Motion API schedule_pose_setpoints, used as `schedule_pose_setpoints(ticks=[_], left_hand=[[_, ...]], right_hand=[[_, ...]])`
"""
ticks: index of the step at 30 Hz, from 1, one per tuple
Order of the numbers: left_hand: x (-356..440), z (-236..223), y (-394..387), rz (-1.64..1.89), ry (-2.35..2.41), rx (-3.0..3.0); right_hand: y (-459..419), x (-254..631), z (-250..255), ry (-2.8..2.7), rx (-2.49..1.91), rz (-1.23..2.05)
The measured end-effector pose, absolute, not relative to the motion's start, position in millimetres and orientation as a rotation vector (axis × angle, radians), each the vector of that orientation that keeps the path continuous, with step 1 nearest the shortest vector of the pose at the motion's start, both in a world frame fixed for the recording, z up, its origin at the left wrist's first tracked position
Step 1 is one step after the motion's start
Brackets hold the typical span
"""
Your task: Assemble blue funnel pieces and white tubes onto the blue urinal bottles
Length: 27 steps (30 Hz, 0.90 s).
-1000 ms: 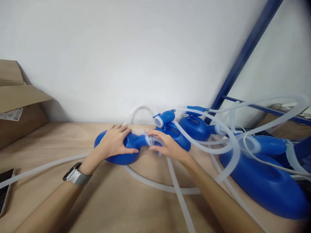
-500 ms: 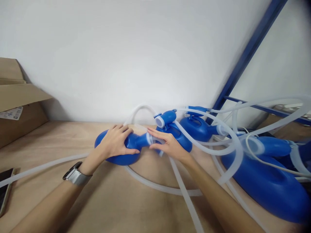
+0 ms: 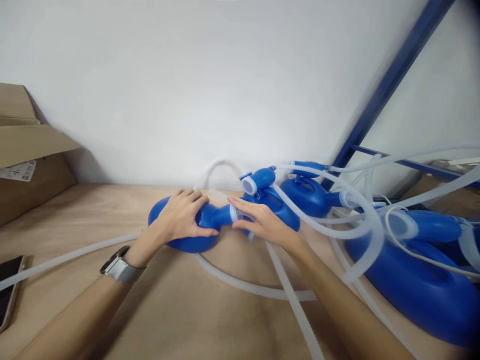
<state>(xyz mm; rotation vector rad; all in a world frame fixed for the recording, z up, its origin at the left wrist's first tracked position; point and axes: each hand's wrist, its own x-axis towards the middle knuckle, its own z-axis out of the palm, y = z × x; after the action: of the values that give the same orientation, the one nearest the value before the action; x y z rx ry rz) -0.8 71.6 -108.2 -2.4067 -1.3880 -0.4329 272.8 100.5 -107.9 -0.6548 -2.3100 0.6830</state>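
Grip: left hand (image 3: 183, 215) clasps the body of a blue bottle (image 3: 207, 217) lying on the table (image 3: 168, 315); right hand (image 3: 266, 224) holds its pale mouth (image 3: 234, 214) between thumb and fingers. Other bottles (image 3: 405, 280) sit to the right amid looping tubes (image 3: 330, 232). Phone (image 3: 6, 295) and carton (image 3: 41, 185) rest at far left.

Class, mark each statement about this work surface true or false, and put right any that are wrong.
1. The left hand is on a blue bottle. True.
2. The watch is on the right wrist. False: the watch is on the left wrist.
3. The right hand is at the bottle's mouth. True.
4. The phone lies at the right edge of the view. False: it lies at the left edge.
5. A cardboard box stands at the left. True.
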Motion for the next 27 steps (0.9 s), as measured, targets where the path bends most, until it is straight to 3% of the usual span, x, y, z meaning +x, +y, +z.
schedule_pose_setpoints(ticks=[14,27], left_hand=[[-1,-111,73,-0.476,-1.403,-2.409],[2,-110,71,-0.428,-1.399,-2.388]], right_hand=[[99,266,-118,-2.226,-0.683,0.593],[86,257,-108,-2.203,-0.975,0.550]])
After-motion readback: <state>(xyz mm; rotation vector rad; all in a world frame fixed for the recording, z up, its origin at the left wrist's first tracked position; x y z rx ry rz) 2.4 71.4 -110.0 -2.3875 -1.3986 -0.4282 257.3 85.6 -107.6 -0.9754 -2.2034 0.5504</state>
